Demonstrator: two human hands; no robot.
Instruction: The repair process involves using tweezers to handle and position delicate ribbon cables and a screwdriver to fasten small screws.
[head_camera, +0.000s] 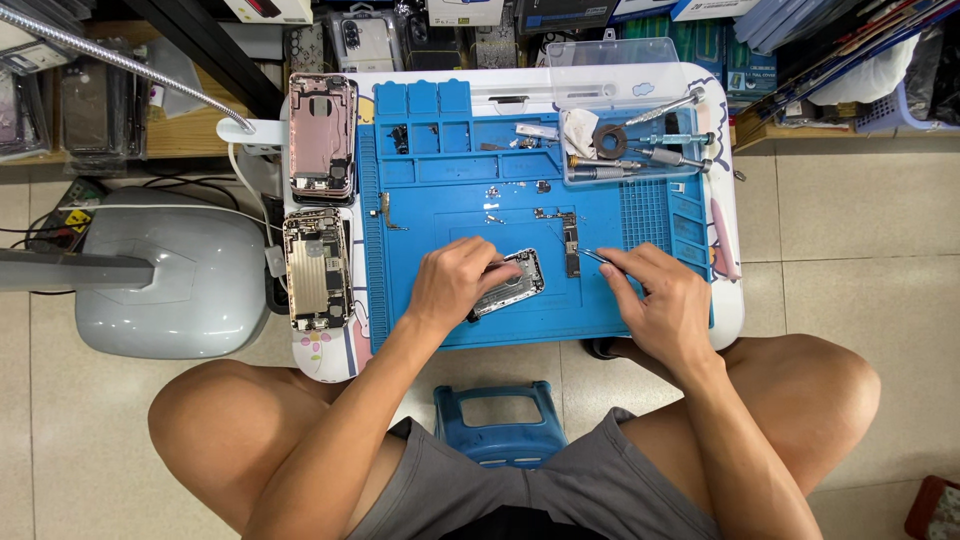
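Your knees and grey shorts are closest, with a blue stool between them. Your left hand covers part of the small opened phone on the blue mat, fingers curled on it. Your right hand pinches thin tweezers; only the tips show. Tiny parts on the counter are hard to make out.

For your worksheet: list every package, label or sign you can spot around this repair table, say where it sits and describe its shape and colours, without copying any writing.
White box: top edge, left of centre, flat rectangle.
Phone-case packs: behind the table, clear rectangular sleeves.
Blue boxes: top right shelf, stacked rectangles.
Yellow warning label: far left on a dark device, diamond shape.
No screens are visible.
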